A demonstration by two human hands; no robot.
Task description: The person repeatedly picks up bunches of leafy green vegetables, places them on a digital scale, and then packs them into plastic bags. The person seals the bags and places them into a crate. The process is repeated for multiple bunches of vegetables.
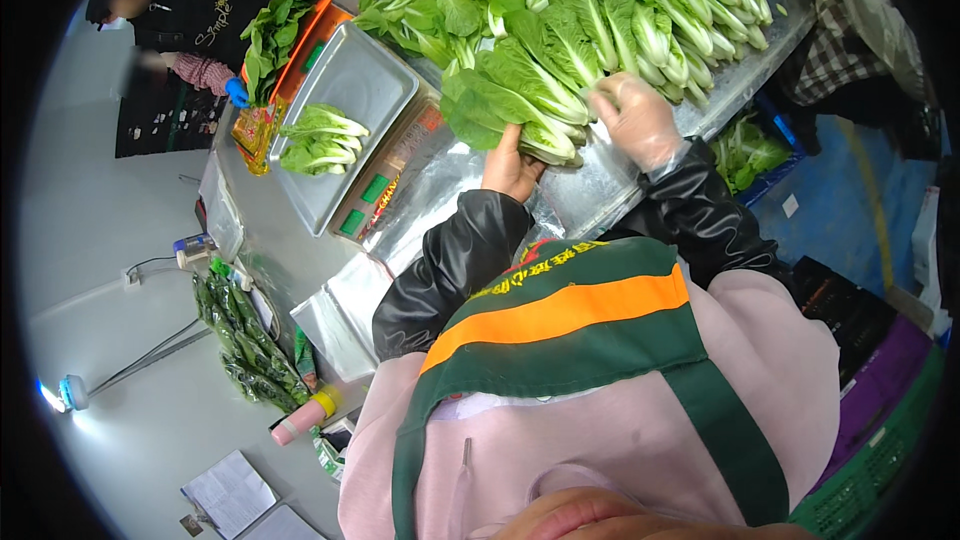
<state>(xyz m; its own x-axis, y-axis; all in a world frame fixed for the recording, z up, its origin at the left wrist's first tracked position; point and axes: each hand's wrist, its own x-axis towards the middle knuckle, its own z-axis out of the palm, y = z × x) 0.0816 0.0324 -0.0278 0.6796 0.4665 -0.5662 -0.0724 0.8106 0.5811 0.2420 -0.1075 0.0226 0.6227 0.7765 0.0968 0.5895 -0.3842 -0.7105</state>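
Observation:
My left hand, bare, grips the nearest leafy green heads, its thumb on the leaves and its fingers partly under the pale stalks. My right hand wears a clear plastic glove. Its fingers are curled beside the pale cut ends of the greens, and whether they pinch anything is hidden. Beyond both hands a large pile of the same greens covers the metal table. To the left, a digital scale carries a grey metal tray with a few small green heads on it.
An orange scale tray of leafy greens stands at the far left, by a person in blue gloves. Another person's checked clothing shows at right, above a blue crate. Clear plastic bags and bagged greens lie left.

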